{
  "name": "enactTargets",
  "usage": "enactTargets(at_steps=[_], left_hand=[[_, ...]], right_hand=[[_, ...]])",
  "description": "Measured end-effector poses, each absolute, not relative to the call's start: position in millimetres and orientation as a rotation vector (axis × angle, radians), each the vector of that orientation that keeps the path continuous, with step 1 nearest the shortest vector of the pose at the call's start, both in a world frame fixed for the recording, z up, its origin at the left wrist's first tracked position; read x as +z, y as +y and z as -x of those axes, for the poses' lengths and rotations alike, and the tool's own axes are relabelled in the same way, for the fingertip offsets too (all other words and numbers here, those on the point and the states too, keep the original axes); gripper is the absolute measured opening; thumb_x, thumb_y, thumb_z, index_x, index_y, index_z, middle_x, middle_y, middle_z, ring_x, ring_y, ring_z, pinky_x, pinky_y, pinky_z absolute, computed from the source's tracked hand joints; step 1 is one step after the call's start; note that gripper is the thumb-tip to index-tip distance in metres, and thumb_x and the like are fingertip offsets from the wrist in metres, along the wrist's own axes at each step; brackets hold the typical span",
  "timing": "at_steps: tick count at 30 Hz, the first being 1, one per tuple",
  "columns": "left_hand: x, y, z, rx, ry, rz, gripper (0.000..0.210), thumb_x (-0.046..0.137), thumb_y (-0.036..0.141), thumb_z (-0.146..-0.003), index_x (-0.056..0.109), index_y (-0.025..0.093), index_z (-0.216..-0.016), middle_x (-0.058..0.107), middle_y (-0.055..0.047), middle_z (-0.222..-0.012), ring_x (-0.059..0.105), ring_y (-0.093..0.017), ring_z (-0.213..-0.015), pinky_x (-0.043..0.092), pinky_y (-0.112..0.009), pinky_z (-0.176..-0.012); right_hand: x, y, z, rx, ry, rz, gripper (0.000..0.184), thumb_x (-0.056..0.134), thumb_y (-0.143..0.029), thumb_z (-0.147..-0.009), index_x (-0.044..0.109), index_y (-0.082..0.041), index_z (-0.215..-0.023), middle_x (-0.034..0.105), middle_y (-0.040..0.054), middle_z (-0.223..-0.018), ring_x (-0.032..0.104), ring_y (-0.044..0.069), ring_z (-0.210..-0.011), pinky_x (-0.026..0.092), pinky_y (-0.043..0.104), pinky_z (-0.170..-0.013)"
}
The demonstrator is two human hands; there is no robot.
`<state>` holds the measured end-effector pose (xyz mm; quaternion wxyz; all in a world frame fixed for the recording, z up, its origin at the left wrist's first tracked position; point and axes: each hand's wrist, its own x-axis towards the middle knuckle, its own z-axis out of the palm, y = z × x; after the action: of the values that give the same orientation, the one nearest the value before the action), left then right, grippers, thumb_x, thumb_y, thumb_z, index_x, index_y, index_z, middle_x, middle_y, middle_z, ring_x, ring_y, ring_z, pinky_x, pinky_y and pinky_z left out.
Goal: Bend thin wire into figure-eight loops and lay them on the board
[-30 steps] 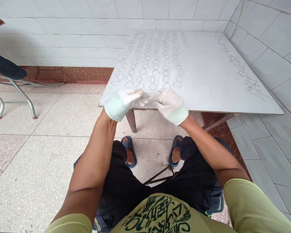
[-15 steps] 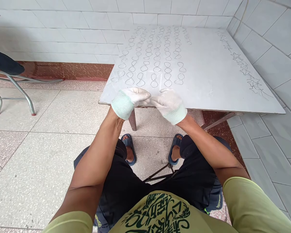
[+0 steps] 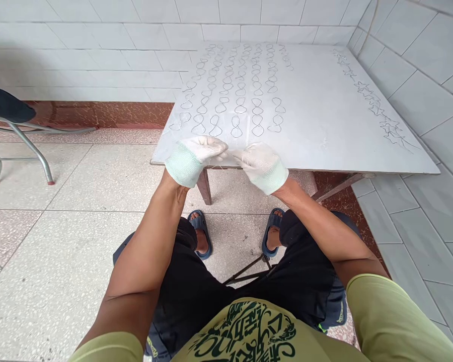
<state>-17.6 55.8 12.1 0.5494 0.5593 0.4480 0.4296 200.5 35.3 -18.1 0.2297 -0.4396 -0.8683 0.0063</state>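
head view, gloved left hand (image 3: 201,152) and right hand (image 3: 259,161) fingertips nearly meeting above a white tabletop's (image 3: 313,136) near edge, left fingers pinching a thin wire (image 3: 221,163), cannot tell whether the right grips it, figure-eight wires (image 3: 236,126) in rows beyond, star-shaped wires (image 3: 375,106) at right

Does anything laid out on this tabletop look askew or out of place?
One thing, mildly: the nearest wire-like figure-eight in the leftmost column lies almost sideways, whereas the next one to its right points lengthwise away from the person. I see no spill.
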Motion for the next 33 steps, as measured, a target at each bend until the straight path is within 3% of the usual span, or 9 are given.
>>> enactTargets(at_steps=[6,15,20,23,28,33], left_hand=[[12.5,55.0,19.8,1.078,1.117,-1.327,0.038,0.102,0.049,-0.073,0.079,0.019,-0.076,0.081,-0.009,-0.08,0.079,-0.025,-0.084,0.063,-0.038,-0.083],[10.6,63.1,33.1,1.01,1.113,-1.367,0.05,0.097,0.063,-0.081,0.085,0.016,-0.091,0.083,-0.011,-0.083,0.081,-0.025,-0.085,0.066,-0.04,-0.088],[11.7,60.5,36.4,0.878,1.203,-1.47,0.039,0.1,0.052,-0.079,0.084,0.017,-0.085,0.081,-0.01,-0.078,0.081,-0.026,-0.083,0.066,-0.039,-0.082],[10.8,59.2,35.8,0.909,1.237,-1.5,0.034,0.099,0.048,-0.079,0.083,0.018,-0.082,0.081,-0.01,-0.078,0.082,-0.027,-0.082,0.066,-0.038,-0.079],[8.2,59.3,29.3,0.952,1.237,-1.41,0.034,0.1,0.046,-0.075,0.083,0.017,-0.08,0.083,-0.011,-0.08,0.082,-0.025,-0.08,0.066,-0.035,-0.076],[1.4,57.8,20.2,1.05,1.196,-1.281,0.037,0.102,0.044,-0.066,0.085,0.015,-0.082,0.087,-0.011,-0.085,0.079,-0.02,-0.077,0.063,-0.03,-0.072]], right_hand=[[-25.6,36.4,-205.4,0.043,-2.31,1.204,0.045,0.044,-0.033,-0.123,0.088,-0.026,-0.129,0.081,0.0085,-0.096,0.069,0.029,-0.095,0.047,0.042,-0.09],[-19.4,42.5,-210.3,-0.016,-2.44,1.212,0.043,0.043,-0.031,-0.121,0.085,-0.023,-0.117,0.076,0.0089,-0.092,0.064,0.027,-0.088,0.041,0.04,-0.085],[-8.6,38.7,-206.7,0.01,-2.493,1.257,0.041,0.045,-0.023,-0.118,0.084,-0.022,-0.105,0.072,0.0074,-0.084,0.062,0.024,-0.081,0.038,0.039,-0.079],[-13.9,39.6,-207.1,-0.063,-2.484,1.262,0.041,0.046,-0.025,-0.118,0.086,-0.022,-0.112,0.072,0.0077,-0.083,0.062,0.025,-0.082,0.038,0.039,-0.079],[-30.5,39.8,-208.3,-0.207,-2.449,1.163,0.05,0.038,-0.023,-0.121,0.082,-0.021,-0.144,0.076,0.009,-0.089,0.064,0.025,-0.085,0.041,0.041,-0.082],[-29.1,34.0,-201.2,-0.184,-2.41,1.267,0.051,0.037,-0.024,-0.12,0.086,-0.02,-0.137,0.077,0.0102,-0.088,0.068,0.027,-0.087,0.046,0.042,-0.084]])
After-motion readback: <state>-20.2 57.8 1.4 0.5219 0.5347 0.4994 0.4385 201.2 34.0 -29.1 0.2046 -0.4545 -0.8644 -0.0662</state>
